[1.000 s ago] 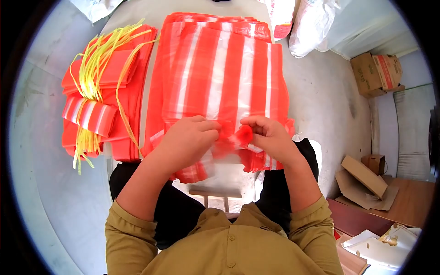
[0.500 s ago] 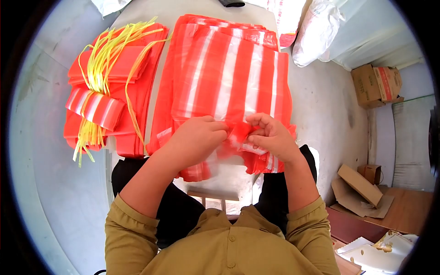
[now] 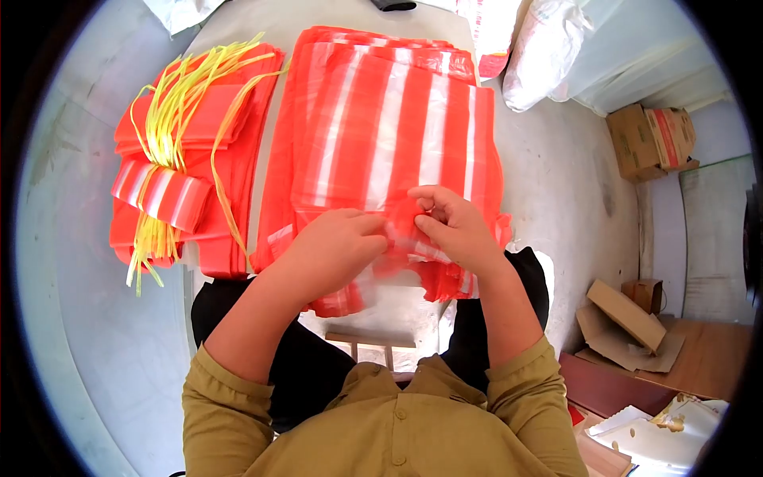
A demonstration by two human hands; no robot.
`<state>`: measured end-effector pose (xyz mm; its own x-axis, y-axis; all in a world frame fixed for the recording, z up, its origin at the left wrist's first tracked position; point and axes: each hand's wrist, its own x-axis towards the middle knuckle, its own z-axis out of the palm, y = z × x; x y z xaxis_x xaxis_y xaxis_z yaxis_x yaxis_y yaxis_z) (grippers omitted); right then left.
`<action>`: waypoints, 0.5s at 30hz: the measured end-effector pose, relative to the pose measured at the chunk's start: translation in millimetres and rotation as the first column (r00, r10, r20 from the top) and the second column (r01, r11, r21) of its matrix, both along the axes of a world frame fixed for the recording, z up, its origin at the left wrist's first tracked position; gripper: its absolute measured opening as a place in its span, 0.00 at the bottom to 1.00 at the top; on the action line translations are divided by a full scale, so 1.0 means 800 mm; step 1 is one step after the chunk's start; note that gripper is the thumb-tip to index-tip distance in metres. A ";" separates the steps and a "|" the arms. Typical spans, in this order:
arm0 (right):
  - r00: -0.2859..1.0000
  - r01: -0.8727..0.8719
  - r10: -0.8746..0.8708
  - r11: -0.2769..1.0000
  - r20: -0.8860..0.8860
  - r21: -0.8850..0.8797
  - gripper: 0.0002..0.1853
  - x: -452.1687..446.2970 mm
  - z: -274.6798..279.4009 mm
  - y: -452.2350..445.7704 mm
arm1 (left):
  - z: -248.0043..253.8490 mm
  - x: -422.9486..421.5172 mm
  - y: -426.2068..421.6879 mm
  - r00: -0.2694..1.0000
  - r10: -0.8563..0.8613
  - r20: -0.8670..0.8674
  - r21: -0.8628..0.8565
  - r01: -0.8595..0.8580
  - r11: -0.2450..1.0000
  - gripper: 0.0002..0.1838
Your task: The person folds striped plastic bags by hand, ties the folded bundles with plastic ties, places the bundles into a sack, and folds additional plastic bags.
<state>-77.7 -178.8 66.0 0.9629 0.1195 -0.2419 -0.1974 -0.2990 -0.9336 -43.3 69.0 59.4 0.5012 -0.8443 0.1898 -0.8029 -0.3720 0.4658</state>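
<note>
A thick stack of red-and-white striped plastic bags (image 3: 397, 127) lies in front of me, its near ends crumpled and hanging over the table edge. My left hand (image 3: 342, 242) is closed at the near edge, its fingers curled on the thin plastic. Opposite it, my right hand (image 3: 451, 226) pinches the same crumpled red plastic between thumb and fingers. The bit of bag between the two hands is blurred. To the left, folded red bags (image 3: 222, 111) carry a bunch of yellow plastic ties (image 3: 167, 127) and a rolled striped bag (image 3: 163, 193).
White sacks (image 3: 548, 56) stand at the back right of the grey table (image 3: 556, 183). Cardboard boxes (image 3: 648, 143) sit against the right wall. An opened carton (image 3: 628, 330) lies on a wooden surface at lower right. My knees are under the near edge.
My right hand has moved slightly left and away from me, closer to my left hand, and its fingers have closed more. The view has shifted a little.
</note>
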 end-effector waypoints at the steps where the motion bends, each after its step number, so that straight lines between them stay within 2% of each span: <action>1: 1.000 -0.010 0.010 0.999 0.008 -0.038 0.19 0.002 0.002 0.003 | 0.001 -0.001 0.001 1.000 0.004 -0.014 0.013 -0.004 1.000 0.07; 4: 0.999 0.000 0.006 0.990 0.047 -0.140 0.20 0.003 0.005 0.007 | 0.009 -0.009 -0.003 0.913 0.162 -0.375 -0.038 -0.189 0.981 0.06; 7: 0.990 -0.026 0.061 0.962 0.123 -0.270 0.22 -0.004 0.014 0.015 | 0.019 -0.007 0.003 0.985 0.075 -0.157 -0.018 -0.079 0.997 0.05; 10: 0.952 -0.035 0.160 0.904 0.260 -0.427 0.24 -0.010 0.012 0.022 | 0.017 -0.008 0.004 0.985 0.068 -0.156 -0.036 -0.075 0.997 0.05; 13: 0.927 0.012 0.180 0.863 0.329 -0.505 0.26 -0.010 0.006 0.024 | 0.023 -0.007 0.004 0.977 0.043 -0.208 -0.066 -0.058 0.996 0.05; 15: 0.929 0.021 0.164 0.871 0.331 -0.490 0.25 -0.011 0.007 0.027 | 0.023 -0.007 0.004 0.980 0.044 -0.195 -0.074 -0.060 0.995 0.05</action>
